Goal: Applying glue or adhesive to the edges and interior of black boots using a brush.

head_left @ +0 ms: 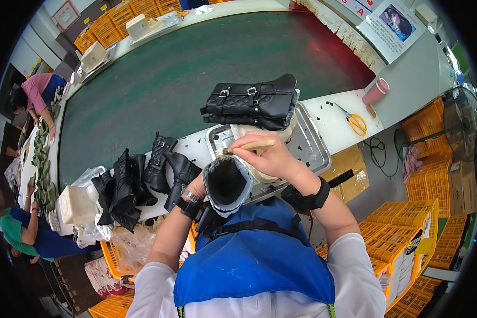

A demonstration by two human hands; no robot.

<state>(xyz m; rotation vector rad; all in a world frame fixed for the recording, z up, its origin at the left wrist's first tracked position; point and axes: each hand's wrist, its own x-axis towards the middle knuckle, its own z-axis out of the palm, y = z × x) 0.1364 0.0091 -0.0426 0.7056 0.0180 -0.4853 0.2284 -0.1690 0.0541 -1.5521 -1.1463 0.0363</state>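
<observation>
My left hand point(197, 186) is wrapped around the side of a black boot upper point(229, 183); its wide opening faces up, with a grey lining around the rim, and most of the fingers are hidden behind it. In my right hand point(273, 160) is a brush point(259, 144) with a pale wooden handle, its bristles at the far rim of that opening. Beyond my hands, a stack of black quilted boot uppers point(254, 102) with buckle straps lies over a metal tray point(320, 151). Several more black boot uppers point(124, 183) stand and lean together on the left.
A wide green conveyor belt point(159, 79) runs beyond the white ledge. Orange-handled scissors point(357, 125) and a pink cup point(376, 91) rest at right. Yellow crates point(392, 228) stand low on the right. Two people work along the left side, one in a pink top point(37, 93).
</observation>
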